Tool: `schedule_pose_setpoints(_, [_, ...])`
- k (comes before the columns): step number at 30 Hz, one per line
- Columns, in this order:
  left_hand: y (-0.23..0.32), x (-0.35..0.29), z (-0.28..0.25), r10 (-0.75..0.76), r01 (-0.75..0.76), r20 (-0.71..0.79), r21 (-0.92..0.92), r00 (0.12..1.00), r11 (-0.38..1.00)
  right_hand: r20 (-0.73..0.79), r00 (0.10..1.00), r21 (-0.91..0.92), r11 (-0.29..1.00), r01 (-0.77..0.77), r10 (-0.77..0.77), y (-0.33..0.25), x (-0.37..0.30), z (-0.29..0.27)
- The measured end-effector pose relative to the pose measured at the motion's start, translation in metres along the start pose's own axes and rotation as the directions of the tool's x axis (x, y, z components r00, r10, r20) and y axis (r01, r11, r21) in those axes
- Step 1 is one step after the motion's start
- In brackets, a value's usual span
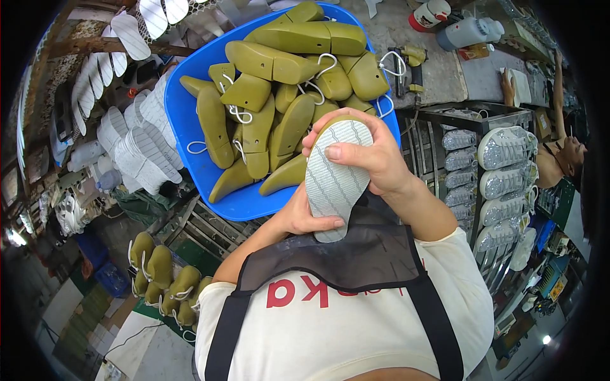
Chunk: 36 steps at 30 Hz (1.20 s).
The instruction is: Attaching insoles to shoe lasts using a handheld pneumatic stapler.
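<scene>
In front of my chest I hold an olive shoe last point(325, 127), with a white ribbed insole point(337, 181) laid against its sole. Only a strip of the last shows, along the toe edge. My right hand point(378, 155) wraps the toe end, thumb pressed on the insole. Lower down, my left hand point(303, 213) grips the heel end, its thumb across the narrow part. Just beyond my hands stands a blue bin point(180, 130), heaped with several olive shoe lasts point(260, 60) that have white cord loops. My fingers under the last are hidden.
White insoles point(143, 155) are stacked left of the bin. More lasts point(162, 267) stand at lower left. On the right, a metal rack point(473, 117) holds glittery silver sneakers point(505, 149). Bottles point(467, 33) stand on the far bench. Another person point(562, 159) is at the far right.
</scene>
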<state>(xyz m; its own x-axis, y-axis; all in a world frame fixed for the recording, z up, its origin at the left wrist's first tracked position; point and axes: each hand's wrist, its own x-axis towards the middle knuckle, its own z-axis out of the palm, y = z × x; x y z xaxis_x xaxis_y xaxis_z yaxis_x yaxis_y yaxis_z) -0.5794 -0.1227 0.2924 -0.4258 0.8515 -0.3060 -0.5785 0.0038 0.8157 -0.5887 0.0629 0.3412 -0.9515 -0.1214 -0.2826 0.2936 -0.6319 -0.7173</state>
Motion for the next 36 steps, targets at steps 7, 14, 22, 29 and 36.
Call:
schedule_pose_setpoints(7, [-0.018, 0.034, 0.014, 0.036, -0.036, -0.055, -0.012, 0.998, 0.999, 0.097, 0.993, 0.069, 0.995, -0.078, 0.071, -0.009, 0.015, -0.048])
schedule_pose_setpoints(14, [-0.043, 0.016, 0.032, -0.193, 0.092, -0.403, -0.257, 0.894, 0.962, -0.700, 0.452, -0.596, 0.801, 0.059, -0.553, 0.006, 0.075, -0.301])
schedule_pose_setpoints(22, [-0.055, 0.018, 0.041, -0.234, -0.007, -0.647, -0.347, 0.725, 0.938, -0.627, 0.513, -0.626, -0.014, -0.780, -0.586, 0.016, 0.099, -0.403])
schedule_pose_setpoints(29, [-0.036, 0.038, 0.025, -0.233, 0.094, -0.468, -0.300, 0.852, 0.949, -0.510, 0.860, -0.150, 0.983, -0.110, 0.018, -0.042, -0.045, -0.209])
schedule_pose_setpoints(36, [-0.030, 0.044, 0.023, -0.043, 0.006, -0.283, -0.132, 0.958, 0.991, 0.439, 0.895, -0.873, 0.198, 0.445, -0.076, -0.078, -0.034, -0.105])
